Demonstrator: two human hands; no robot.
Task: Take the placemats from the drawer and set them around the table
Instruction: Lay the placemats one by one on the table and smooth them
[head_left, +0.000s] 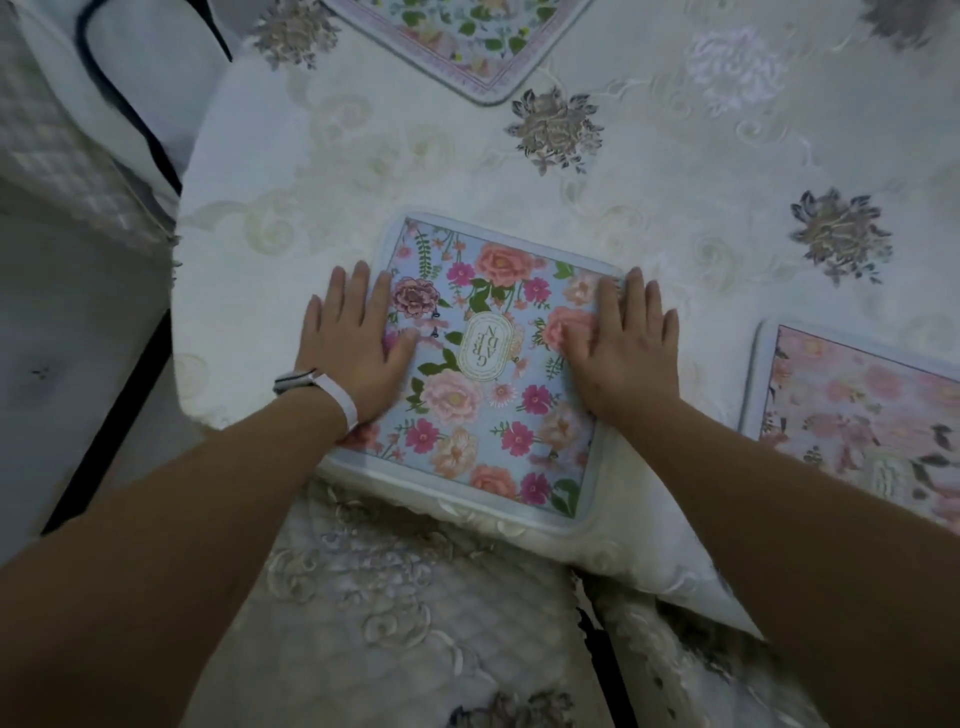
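1. Blue-ground floral placemat lay flat at the near edge of the table, on an embroidered cream tablecloth.
2. Her left hand rested palm-down on the mat's left border, fingers spread, some of them spilling onto the cloth; a watch with a white strap sat on that wrist.
3. Her right hand lay flat on the right side, fingers loosely spread, pressing rather than gripping.
4. A pink placemat lay to the right, well apart, and a third mat at the far side, only partly in view.
5. I judged this one to be in its final squaring-up.
6. The near corner of the mat sat close to the table's edge, where the cloth drops away; a pull toward the body could leave it overhanging.
7. Pushing with flat palms might also drag and ruck the loose cloth, shifting the neighbouring mats.
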